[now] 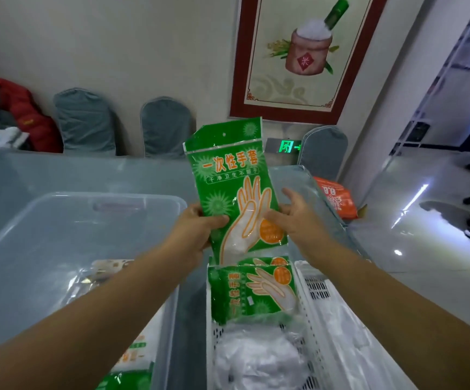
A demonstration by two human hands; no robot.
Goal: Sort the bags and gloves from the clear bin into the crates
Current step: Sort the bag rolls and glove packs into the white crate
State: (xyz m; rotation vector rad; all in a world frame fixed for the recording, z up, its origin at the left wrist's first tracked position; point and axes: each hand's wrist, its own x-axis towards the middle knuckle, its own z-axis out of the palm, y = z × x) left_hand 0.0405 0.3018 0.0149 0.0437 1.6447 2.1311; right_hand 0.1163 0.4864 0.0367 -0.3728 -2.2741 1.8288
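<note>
Hands meet at the centre of the view, both on one green glove packet (229,181) held upright above the crates. Left hand (197,230) grips the packet's lower left edge, thumb across the front and fingers (191,211) curled behind. Right hand (293,213) takes the lower right edge, its thumb on the front near the orange round mark, the other fingers spread loosely behind the edge.

Directly below, at 6 o'clock from the held packet, a white slotted crate (307,294) holds more green glove packets (253,288) lying flat at its far end, with crumpled clear plastic bags (259,358) heaped nearer the camera. A second white crate (349,327) sits just beside it at 3 o'clock, with pale plastic inside.

Clear bin (68,209) stands at 9 o'clock from the crates on the grey worktop (45,170); inside it lie shiny packets (101,274), and another green-and-white packet (132,358) shows at its near end.

At 2 o'clock an orange bag (336,199) sits beyond the worktop's edge. Grey covered chairs (87,122) line the wall at 11 o'clock, and a framed picture (301,54) hangs at 12 o'clock.
</note>
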